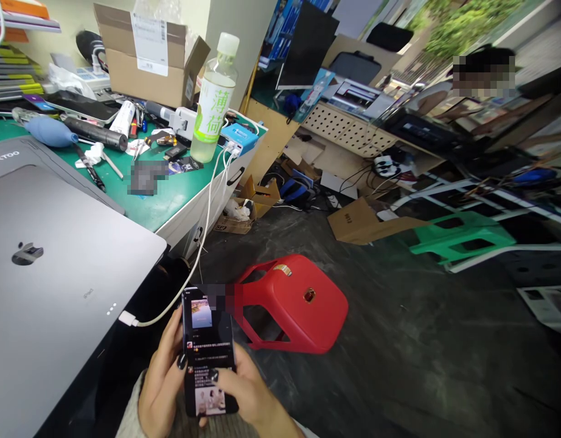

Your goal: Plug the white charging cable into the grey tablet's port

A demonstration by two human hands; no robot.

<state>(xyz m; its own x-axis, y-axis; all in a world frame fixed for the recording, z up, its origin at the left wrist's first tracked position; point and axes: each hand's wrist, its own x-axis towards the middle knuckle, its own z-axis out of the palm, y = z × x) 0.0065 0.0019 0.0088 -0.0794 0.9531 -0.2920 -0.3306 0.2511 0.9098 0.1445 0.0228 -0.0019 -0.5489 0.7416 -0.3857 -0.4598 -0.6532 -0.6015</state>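
A black smartphone (208,359) with a lit screen of text and pictures is held upright between both hands at the bottom of the view. My left hand (159,377) wraps its left edge, the thumb lying along the side. From the right, my right hand (248,386) grips the other edge, and its thumb rests over the lower screen. The fingers behind the phone are mostly hidden. Just left of the hands a grey tablet (80,261) reaches over the desk edge, with a white charging cable (171,310) plugged in near its lower edge.
On the green desk (171,201) stand a drink bottle (214,100), a blue charger hub (244,139), a blue air blower (52,129) and an open cardboard box (120,67). A red stool (303,304) is on the dark floor. Another person sits at the far right.
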